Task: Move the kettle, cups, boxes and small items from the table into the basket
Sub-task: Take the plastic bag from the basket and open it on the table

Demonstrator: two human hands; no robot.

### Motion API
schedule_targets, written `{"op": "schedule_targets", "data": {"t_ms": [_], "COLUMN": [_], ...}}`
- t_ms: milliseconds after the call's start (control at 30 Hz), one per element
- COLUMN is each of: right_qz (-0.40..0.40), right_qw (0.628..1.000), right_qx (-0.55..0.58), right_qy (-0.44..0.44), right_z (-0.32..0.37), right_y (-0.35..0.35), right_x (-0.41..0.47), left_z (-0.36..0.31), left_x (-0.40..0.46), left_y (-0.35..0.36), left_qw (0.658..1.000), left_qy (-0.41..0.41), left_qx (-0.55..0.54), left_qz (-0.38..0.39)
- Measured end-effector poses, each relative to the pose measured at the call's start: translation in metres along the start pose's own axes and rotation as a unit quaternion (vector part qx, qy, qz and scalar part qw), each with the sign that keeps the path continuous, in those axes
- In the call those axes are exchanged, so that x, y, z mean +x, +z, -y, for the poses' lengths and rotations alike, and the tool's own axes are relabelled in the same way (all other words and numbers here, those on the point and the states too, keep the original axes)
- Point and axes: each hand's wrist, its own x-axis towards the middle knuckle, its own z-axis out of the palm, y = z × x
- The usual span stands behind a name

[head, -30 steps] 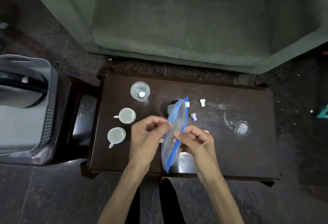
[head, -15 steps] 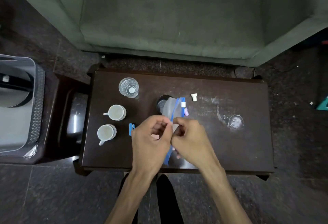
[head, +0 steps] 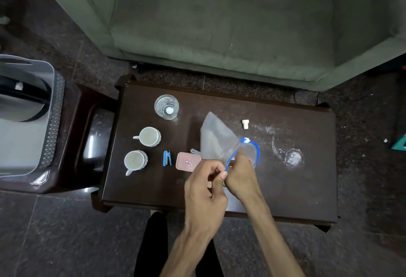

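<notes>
two hands meet above the table's [head: 285, 189] near edge, both pinching the blue zip rim of a clear plastic bag [head: 216, 139]. the left hand [head: 205, 189] grips the rim between thumb and fingers; the right hand [head: 240, 176] is closed on it just beside, pulling the mouth open. two white cups [head: 150, 136] sit near the left edge, with a glass [head: 166, 106] behind them. a blue clip [head: 167, 158] and pink box [head: 187, 162] lie beside the bag. the grey basket [head: 55, 123] stands off the table's left, kettle [head: 19, 99] inside.
</notes>
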Motion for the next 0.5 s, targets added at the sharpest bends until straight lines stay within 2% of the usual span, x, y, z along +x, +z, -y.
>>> {"op": "schedule_targets", "data": {"t_ms": [67, 167, 300, 400, 500], "right_qz": [0.026, 0.052, 0.049, 0.057, 0.034], "right_qw": [0.991, 0.973, 0.931, 0.927, 0.928], "right_qx": [-0.127, -0.211, -0.356, -0.367, -0.371], "right_qy": [0.023, 0.081, 0.065, 0.048, -0.026], "right_z": [0.002, 0.006, 0.014, 0.02, 0.033], "right_y": [0.003, 0.008, 0.006, 0.007, 0.004], "right_x": [0.006, 0.014, 0.019, 0.022, 0.012], "left_z": [0.003, 0.004, 0.003, 0.006, 0.01], "left_x": [0.001, 0.0, 0.0, 0.006, 0.015], "left_y": [-0.001, -0.002, 0.001, 0.003, 0.001], "left_qw": [1.0, 0.999, 0.999, 0.998, 0.993], "left_qy": [0.009, 0.027, 0.042, 0.013, -0.007], "left_qx": [0.008, 0.014, 0.012, 0.03, 0.069], "left_qz": [0.002, 0.009, -0.005, -0.047, -0.096]}}
